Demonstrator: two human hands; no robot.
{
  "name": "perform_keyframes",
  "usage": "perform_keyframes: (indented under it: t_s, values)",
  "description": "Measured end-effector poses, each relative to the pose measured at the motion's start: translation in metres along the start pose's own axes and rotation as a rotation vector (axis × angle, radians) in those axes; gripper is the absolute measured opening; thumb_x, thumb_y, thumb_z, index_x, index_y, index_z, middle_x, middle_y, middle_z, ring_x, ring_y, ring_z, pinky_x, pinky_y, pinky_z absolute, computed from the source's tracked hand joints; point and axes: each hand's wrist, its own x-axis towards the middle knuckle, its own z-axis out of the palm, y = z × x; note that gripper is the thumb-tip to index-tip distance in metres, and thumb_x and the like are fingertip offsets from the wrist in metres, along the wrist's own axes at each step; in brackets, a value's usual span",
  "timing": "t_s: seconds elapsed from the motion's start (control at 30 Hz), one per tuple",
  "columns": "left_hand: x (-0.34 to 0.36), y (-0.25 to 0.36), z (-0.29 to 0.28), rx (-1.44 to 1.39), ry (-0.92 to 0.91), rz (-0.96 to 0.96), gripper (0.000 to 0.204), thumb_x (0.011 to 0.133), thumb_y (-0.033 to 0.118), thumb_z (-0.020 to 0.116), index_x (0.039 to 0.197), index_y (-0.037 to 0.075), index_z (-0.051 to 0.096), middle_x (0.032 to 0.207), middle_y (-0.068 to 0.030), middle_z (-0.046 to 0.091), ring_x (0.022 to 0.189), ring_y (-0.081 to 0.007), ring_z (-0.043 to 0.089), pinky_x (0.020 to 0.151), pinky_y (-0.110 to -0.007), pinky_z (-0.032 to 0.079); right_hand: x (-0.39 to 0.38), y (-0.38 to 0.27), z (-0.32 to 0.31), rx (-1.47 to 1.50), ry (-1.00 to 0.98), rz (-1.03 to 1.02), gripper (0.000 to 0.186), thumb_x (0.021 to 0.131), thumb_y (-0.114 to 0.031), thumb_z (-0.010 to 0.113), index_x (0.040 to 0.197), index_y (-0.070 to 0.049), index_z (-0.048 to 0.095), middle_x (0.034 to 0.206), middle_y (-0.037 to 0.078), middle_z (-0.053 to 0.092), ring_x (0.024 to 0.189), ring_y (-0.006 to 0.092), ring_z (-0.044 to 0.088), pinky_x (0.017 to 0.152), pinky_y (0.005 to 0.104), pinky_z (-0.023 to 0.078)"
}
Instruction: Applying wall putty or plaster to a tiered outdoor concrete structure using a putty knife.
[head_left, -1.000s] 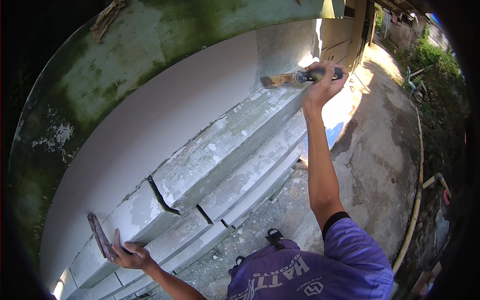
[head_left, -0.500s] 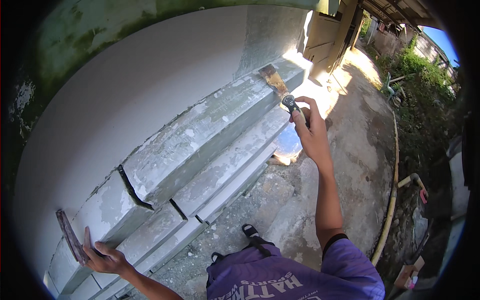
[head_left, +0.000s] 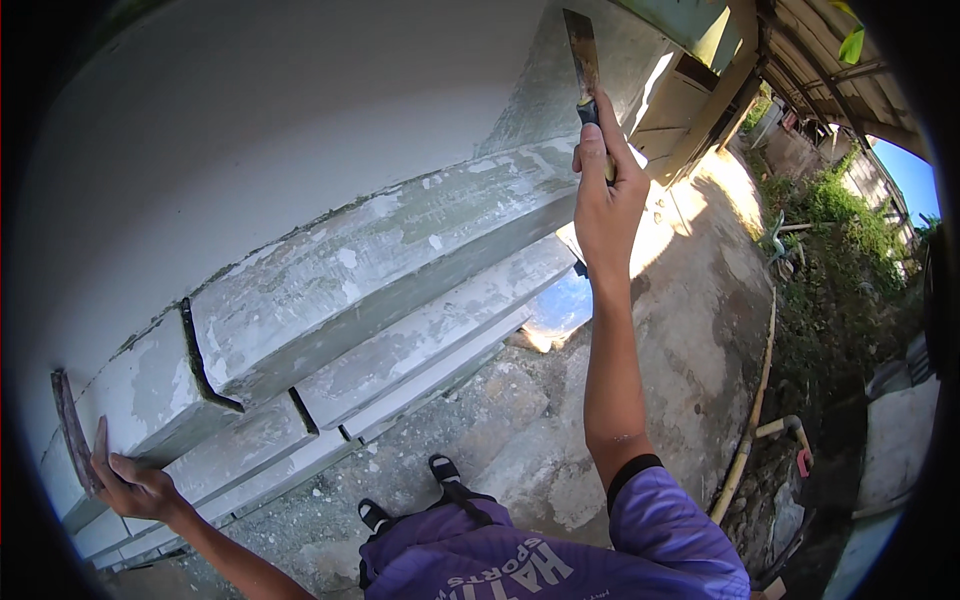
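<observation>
My right hand [head_left: 603, 190] is raised and grips a paintbrush [head_left: 582, 50] by its handle, bristles pointing up in front of the white wall [head_left: 260, 140]. Below it runs a stepped concrete ledge [head_left: 400, 260] with patchy grey and white paint. My left hand [head_left: 130, 485] is low at the left, fingers spread against the ledge's end, touching a thin dark strip [head_left: 72, 440] that stands along the wall there. A dark crack [head_left: 200, 360] splits the ledge near that hand.
Rough concrete ground [head_left: 690, 300] stretches to the right, partly in bright sun. A pale pipe [head_left: 750, 420] runs along its edge beside weeds [head_left: 840, 220]. My sandalled feet [head_left: 445, 470] stand close to the ledge base. Sheds [head_left: 800, 110] sit farther back.
My right hand swung the paintbrush from pointing left along the ledge to pointing straight up. The view shifted closer to the wall; my left hand stayed on the ledge's end.
</observation>
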Motion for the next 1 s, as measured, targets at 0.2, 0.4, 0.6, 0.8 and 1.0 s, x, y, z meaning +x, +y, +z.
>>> perform_keyframes:
  t_s: [0.2,0.4,0.6,0.8,1.0]
  values:
    - [0.000,0.003,0.000,-0.012,0.005,-0.019,0.039,0.097,0.014,0.035,0.107,0.000,0.070,0.107,-0.0144,0.070,0.101,-0.0339,0.062,0.093,-0.041,0.046,0.001,0.000,0.019,0.048,0.005,0.033,0.039,0.102,-0.023,0.052,0.138,-0.006,0.055,0.125,0.022,0.064,0.107,0.0209,0.064,0.095,0.0326,0.047]
    - [0.001,0.010,-0.002,0.005,0.010,-0.052,0.035,0.096,0.013,0.038,0.105,0.001,0.071,0.105,-0.0144,0.070,0.098,-0.0329,0.062,0.091,-0.041,0.046,0.012,0.015,0.015,0.005,-0.013,0.031,0.037,0.102,-0.020,0.053,0.137,-0.007,0.057,0.097,0.011,0.072,0.075,0.0088,0.055,0.074,0.0250,0.046]
    - [0.006,0.011,-0.002,-0.006,0.052,-0.073,0.034,0.095,0.013,0.040,0.104,0.000,0.070,0.101,-0.0144,0.071,0.092,-0.0318,0.063,0.089,-0.040,0.047,0.017,0.021,0.024,-0.012,0.075,-0.120,0.037,0.101,-0.018,0.053,0.136,-0.007,0.058,0.107,0.016,0.072,0.078,0.0088,0.057,0.075,0.0265,0.047]
    - [0.000,0.006,-0.006,-0.003,0.045,-0.111,0.034,0.095,0.015,0.041,0.103,-0.001,0.070,0.099,-0.0148,0.071,0.089,-0.0318,0.063,0.087,-0.040,0.047,0.013,0.015,0.023,0.043,0.050,-0.023,0.036,0.100,-0.018,0.054,0.134,-0.006,0.059,0.115,0.018,0.070,0.087,0.0116,0.064,0.080,0.0279,0.050]
    - [0.003,0.017,0.005,-0.028,0.061,-0.102,0.035,0.096,0.017,0.040,0.103,0.002,0.071,0.098,-0.0141,0.071,0.087,-0.0311,0.062,0.085,-0.039,0.046,0.023,0.021,0.028,-0.070,0.112,-0.116,0.036,0.100,-0.017,0.054,0.134,-0.006,0.058,0.115,0.018,0.070,0.086,0.0117,0.064,0.075,0.0265,0.050]
